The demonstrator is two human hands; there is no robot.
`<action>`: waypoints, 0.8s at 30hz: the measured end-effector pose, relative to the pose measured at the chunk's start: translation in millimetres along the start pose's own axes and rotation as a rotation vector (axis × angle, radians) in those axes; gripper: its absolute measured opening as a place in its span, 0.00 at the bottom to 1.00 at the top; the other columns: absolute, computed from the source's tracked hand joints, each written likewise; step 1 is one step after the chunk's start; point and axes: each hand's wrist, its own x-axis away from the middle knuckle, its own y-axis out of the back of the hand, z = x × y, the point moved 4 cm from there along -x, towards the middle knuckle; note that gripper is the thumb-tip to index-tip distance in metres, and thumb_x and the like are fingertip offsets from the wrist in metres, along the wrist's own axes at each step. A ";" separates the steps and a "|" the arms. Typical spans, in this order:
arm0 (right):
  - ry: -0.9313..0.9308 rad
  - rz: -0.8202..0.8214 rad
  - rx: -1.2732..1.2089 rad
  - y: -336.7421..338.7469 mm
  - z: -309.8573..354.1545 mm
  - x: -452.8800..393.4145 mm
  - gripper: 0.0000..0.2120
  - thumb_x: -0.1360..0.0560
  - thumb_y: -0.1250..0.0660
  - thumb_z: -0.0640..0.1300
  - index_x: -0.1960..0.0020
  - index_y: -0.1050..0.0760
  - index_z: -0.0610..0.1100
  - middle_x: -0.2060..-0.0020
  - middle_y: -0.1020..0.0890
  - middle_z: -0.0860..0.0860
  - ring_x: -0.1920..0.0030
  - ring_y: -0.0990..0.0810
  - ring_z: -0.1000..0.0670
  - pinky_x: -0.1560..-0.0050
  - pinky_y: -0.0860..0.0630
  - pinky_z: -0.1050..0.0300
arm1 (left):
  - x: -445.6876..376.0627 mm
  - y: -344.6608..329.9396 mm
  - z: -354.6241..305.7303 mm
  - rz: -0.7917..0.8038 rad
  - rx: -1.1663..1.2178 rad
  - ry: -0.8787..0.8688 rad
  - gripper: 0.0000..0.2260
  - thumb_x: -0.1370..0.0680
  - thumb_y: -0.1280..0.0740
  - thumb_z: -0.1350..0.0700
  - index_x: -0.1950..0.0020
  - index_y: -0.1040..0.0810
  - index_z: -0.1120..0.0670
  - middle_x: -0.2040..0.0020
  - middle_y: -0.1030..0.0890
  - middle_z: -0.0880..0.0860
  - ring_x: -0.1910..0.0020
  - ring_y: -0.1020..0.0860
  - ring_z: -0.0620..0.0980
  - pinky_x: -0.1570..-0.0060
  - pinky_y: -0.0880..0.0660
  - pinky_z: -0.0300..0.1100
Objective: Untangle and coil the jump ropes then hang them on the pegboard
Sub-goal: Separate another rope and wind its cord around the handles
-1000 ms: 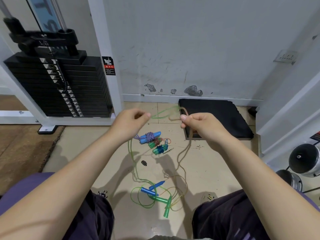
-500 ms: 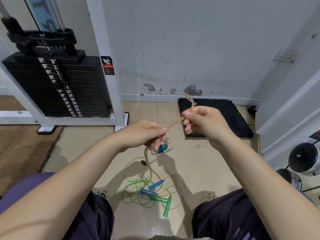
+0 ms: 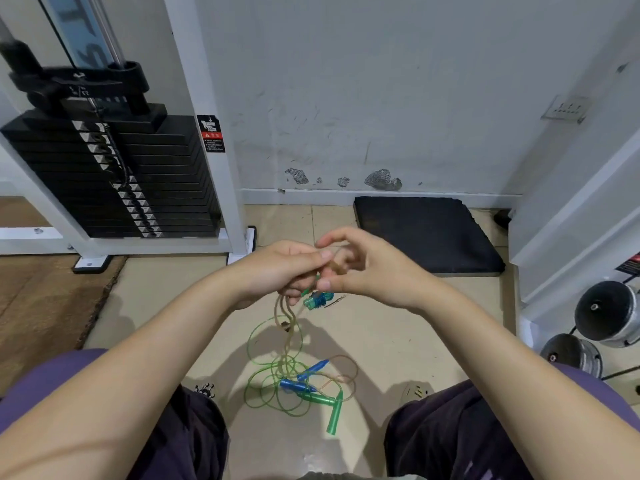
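My left hand (image 3: 280, 268) and my right hand (image 3: 360, 265) meet in front of me above the floor. Both grip a pale tan jump rope (image 3: 289, 327) whose strands hang from my left fist down to the floor. It runs into a tangle with a clear green rope (image 3: 266, 386) lying in loops between my knees. Blue handles (image 3: 304, 377) and green handles (image 3: 332, 410) lie in that tangle. A coiled rope bundle with teal handles (image 3: 317, 301) sits on the floor just under my hands, partly hidden by them. No pegboard is in view.
A black weight stack (image 3: 114, 174) in a white frame (image 3: 221, 174) stands at the left. A black foam pad (image 3: 422, 233) lies against the wall ahead. Dumbbells (image 3: 606, 317) sit at the right, a brown mat (image 3: 41, 299) at the left.
My hands have come together from apart and dropped lower. The tan rope, stretched between them before, is now bunched in my left fist, and more green rope has settled on the floor.
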 end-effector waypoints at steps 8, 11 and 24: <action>-0.040 -0.367 0.223 39.4 -4.6 1.0 0.08 0.23 0.30 0.45 0.61 0.22 0.48 0.78 0.31 0.58 0.76 0.35 0.59 0.71 0.36 0.67 | 6.1 29.1 14.7 -0.030 -0.578 0.151 0.08 0.19 0.34 0.54 0.56 0.23 0.56 0.61 0.14 0.51 0.58 0.19 0.45 0.47 0.27 0.44; -0.101 -0.276 0.138 46.9 -8.5 4.1 0.07 0.24 0.29 0.47 0.58 0.23 0.45 0.71 0.24 0.53 0.71 0.26 0.54 0.62 0.29 0.58 | 5.8 35.1 3.3 -0.121 -0.264 0.006 0.12 0.16 0.40 0.54 0.57 0.23 0.56 0.73 0.24 0.50 0.67 0.20 0.51 0.46 0.25 0.50; -0.114 -0.014 0.133 10.6 -1.7 2.2 0.07 0.27 0.25 0.44 0.53 0.22 0.46 0.79 0.29 0.57 0.77 0.35 0.59 0.75 0.39 0.68 | 7.0 27.5 -4.4 -0.041 -0.296 0.022 0.16 0.28 0.29 0.38 0.56 0.19 0.50 0.72 0.25 0.47 0.72 0.26 0.46 0.67 0.30 0.37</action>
